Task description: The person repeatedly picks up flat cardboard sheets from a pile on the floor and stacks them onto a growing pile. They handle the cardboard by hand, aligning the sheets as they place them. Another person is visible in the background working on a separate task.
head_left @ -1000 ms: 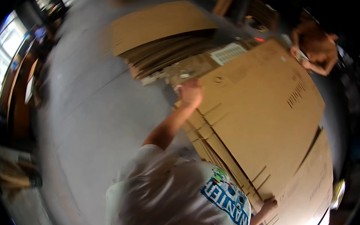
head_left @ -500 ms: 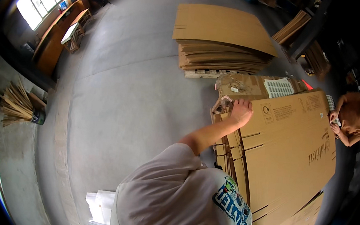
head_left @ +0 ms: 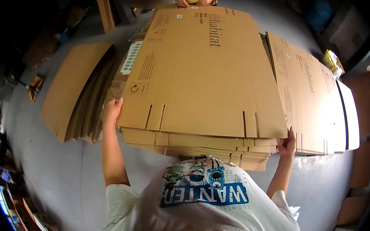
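A large flat printed cardboard box (head_left: pixel 196 77) lies in front of me on top of a stack of similar flattened boxes (head_left: pixel 199 152). Slots are cut along its near end. My left hand (head_left: pixel 113 110) closes on its near left corner, and my right hand (head_left: pixel 288 142) grips the near right corner. Part of the fingers of each hand is hidden at the cardboard's edge. Beside the box's left edge lies a white sheet of small labels (head_left: pixel 131 58). Beyond the far end, another person's hands (head_left: pixel 192 1) hold a small pale sheet.
To the left stands a pile of plain cardboard sheets (head_left: pixel 76 87). Another stack of printed flat boxes (head_left: pixel 302 94) is at the right, close to my right hand. Farther left a yellow wheeled thing (head_left: pixel 35 87) rests on the grey floor (head_left: pixel 50 165).
My view has swung to the right, so the stack now lies straight ahead. My right hand, earlier low at the near edge and mostly hidden, now shows at the right corner.
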Tool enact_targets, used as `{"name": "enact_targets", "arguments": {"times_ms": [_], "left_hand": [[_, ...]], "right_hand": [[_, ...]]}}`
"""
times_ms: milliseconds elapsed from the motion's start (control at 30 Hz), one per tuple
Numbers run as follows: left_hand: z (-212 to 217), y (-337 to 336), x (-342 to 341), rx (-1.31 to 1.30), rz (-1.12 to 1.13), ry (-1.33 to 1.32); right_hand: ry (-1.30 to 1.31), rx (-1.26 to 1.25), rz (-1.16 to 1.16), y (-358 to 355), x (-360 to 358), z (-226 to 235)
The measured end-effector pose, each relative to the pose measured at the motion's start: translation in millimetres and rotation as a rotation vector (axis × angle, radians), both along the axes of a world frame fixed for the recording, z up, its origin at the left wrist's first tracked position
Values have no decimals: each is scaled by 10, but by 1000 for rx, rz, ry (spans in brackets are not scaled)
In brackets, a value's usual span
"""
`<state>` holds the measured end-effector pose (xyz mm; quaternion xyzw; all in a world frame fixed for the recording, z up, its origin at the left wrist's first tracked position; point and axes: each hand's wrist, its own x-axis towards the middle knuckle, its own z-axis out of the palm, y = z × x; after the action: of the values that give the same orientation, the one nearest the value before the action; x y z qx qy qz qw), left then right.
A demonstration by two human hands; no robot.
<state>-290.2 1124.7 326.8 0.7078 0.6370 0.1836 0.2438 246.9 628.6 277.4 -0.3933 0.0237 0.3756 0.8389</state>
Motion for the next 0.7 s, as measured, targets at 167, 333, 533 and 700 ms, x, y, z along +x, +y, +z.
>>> {"name": "enact_targets", "arguments": {"times_ms": [167, 333, 533, 700], "left_hand": [[45, 124, 32, -223, -167, -323], [-120, 314, -23, -498, -168, -624], [-18, -211, 859, -587, -312, -786], [-143, -992, 2465, -546, -366, -961]], "right_hand": [[116, 118, -18, 262, -381, -38], [-34, 39, -209, 504, -356, 364], [-197, -3, -456, -88, 226, 982], [-424, 156, -656, -1086, 619, 1508]]}}
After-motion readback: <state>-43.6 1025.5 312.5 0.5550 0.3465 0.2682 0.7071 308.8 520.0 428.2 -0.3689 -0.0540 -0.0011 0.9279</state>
